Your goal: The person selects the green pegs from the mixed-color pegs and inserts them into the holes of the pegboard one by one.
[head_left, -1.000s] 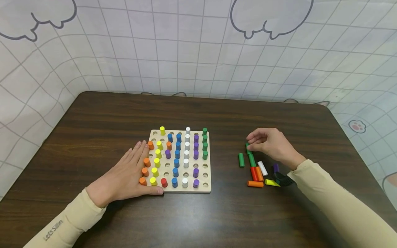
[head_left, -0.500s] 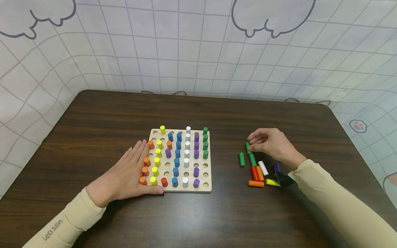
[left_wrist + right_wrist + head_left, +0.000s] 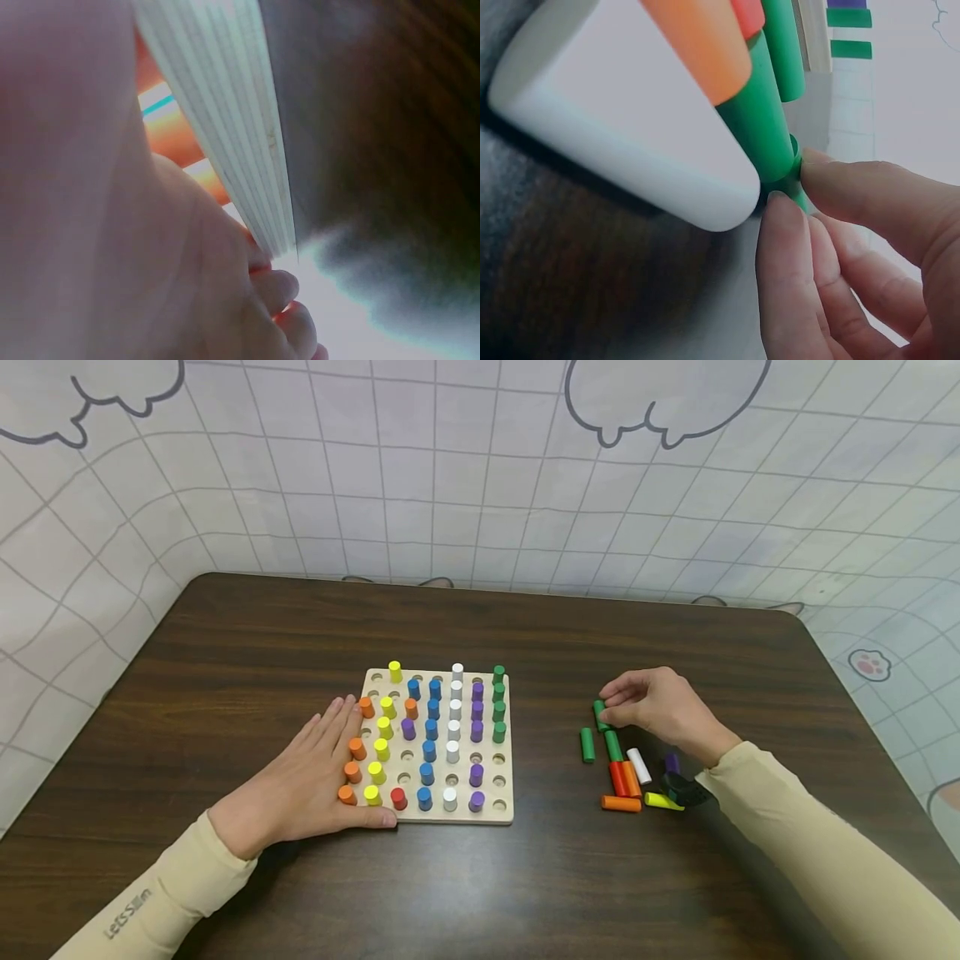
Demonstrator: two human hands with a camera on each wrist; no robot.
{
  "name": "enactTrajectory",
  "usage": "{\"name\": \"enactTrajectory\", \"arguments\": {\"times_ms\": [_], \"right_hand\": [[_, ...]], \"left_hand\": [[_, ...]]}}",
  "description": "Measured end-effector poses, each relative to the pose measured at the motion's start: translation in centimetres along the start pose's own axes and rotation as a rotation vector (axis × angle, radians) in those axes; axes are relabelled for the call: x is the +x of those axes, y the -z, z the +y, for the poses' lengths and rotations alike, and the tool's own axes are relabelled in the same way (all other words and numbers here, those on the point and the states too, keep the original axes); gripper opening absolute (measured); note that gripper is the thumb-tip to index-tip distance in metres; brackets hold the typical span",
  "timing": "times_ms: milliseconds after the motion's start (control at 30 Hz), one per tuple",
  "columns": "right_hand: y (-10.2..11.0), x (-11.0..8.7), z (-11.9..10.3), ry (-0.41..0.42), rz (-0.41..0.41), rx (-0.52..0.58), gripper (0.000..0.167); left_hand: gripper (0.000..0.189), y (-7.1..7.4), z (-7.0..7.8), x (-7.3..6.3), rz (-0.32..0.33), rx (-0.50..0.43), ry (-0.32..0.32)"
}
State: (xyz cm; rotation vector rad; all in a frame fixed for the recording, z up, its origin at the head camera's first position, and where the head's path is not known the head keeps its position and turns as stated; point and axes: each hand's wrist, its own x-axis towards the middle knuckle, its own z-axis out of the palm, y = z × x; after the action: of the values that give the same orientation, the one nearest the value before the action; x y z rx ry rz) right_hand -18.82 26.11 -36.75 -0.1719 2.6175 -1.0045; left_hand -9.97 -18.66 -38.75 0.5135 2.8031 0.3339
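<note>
On the table lies a square wooden pegboard [image 3: 487, 770] with columns of orange, yellow, blue, white, purple and green pegs standing in its holes. My left hand [image 3: 311, 781] rests flat along the board's left edge, fingers straight, thumb along the front edge. In the left wrist view the board's side [image 3: 232, 127] runs beside the palm. To the right of the board, my right hand [image 3: 663, 710] pinches a green peg [image 3: 601, 716] between thumb and fingers. The right wrist view shows the fingertips at that peg, partly hidden behind another green peg [image 3: 761, 120].
Loose pegs lie close to the right hand: green [image 3: 587, 745], a second green [image 3: 613, 746], red [image 3: 617, 779], orange [image 3: 621, 803], white [image 3: 639, 767], yellow [image 3: 663, 802] and purple [image 3: 672, 764]. A dark wrist device [image 3: 684, 789] sits under the right wrist.
The head view has shifted slightly. The pinched green peg now stands a little apart from the green peg behind it; the left hand stays in place.
</note>
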Motion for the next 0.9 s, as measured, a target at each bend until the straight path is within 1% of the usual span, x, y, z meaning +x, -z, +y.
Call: {"name": "enactTrajectory", "arguments": {"times_ms": [567,900], "right_hand": [[0.3,0.9,-0.1,-0.023,-0.038,-0.007,0.037],[0.2,1.3,-0.2,-0.024,-0.067,0.026,0.036]], "left_hand": [[0.139,-0.1,-0.1,0.0,-0.002,-0.007,-0.001],[0.139,0.0,-0.1,0.0,-0.006,-0.013,0.0]]}}
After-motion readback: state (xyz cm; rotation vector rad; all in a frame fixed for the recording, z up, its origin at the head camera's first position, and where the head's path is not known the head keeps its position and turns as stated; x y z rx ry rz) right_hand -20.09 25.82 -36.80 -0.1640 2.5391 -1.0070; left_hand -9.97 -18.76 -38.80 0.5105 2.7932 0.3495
